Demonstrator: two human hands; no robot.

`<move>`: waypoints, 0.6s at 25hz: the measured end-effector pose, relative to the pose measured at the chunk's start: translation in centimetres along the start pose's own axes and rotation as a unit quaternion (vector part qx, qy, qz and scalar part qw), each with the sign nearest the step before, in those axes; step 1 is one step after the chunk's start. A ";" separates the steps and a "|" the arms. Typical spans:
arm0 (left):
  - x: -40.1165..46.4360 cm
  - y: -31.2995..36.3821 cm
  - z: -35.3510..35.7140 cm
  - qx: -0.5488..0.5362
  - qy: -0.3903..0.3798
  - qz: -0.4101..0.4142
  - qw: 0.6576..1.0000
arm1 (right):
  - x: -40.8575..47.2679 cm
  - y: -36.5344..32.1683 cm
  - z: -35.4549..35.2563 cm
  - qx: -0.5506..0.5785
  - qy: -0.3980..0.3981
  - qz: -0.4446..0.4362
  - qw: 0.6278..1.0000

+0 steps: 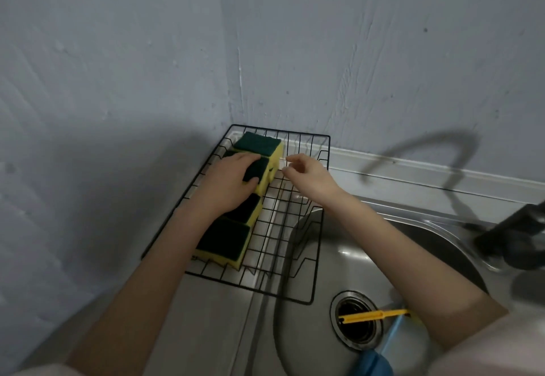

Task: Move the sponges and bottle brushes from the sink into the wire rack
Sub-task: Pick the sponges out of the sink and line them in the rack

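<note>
A black wire rack (pixel 306 257) stands in the corner, its right side hanging over the steel sink (pixel 318 343). Several yellow sponges with dark green tops lie in a row along its left side: the farthest sponge (pixel 259 142), one near the middle (pixel 246 209) and the nearest sponge (pixel 225 241). My left hand (pixel 227 181) lies flat on the second sponge (pixel 261 169), fingers curled over its edge. My right hand (pixel 306 173) hovers just right of that sponge, fingers loosely apart and holding nothing. A yellow brush handle (pixel 368 315) and a blue brush (pixel 380 355) lie in the sink by the drain (pixel 355 319).
Grey walls meet in a corner right behind the rack. A dark faucet (pixel 513 234) stands at the right edge of the sink. My right forearm crosses over the sink basin and hides part of the brushes.
</note>
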State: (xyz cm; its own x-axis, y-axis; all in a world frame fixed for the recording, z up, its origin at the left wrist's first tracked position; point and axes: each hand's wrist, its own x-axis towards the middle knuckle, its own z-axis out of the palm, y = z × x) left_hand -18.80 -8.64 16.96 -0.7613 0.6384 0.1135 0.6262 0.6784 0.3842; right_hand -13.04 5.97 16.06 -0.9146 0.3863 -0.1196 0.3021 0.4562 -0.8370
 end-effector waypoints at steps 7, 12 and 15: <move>-5.1 7.3 0.8 -0.031 -0.010 0.057 0.998 | -6.2 2.9 -3.8 0.003 0.045 -0.008 0.999; -6.6 11.7 3.4 -0.055 -0.029 0.081 0.995 | -9.8 6.3 -6.7 0.013 0.055 0.020 0.998; -7.3 14.2 6.0 -0.070 -0.056 0.089 0.992 | -11.3 9.2 -8.4 0.006 0.054 0.051 0.997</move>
State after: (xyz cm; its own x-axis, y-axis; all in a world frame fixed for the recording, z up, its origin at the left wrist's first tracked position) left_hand -3.39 -1.49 16.12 -0.6121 0.7855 0.0912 0.7139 0.4993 0.4910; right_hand 2.33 12.53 14.17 -0.8446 0.5152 -0.1459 0.3880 0.4012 -0.8298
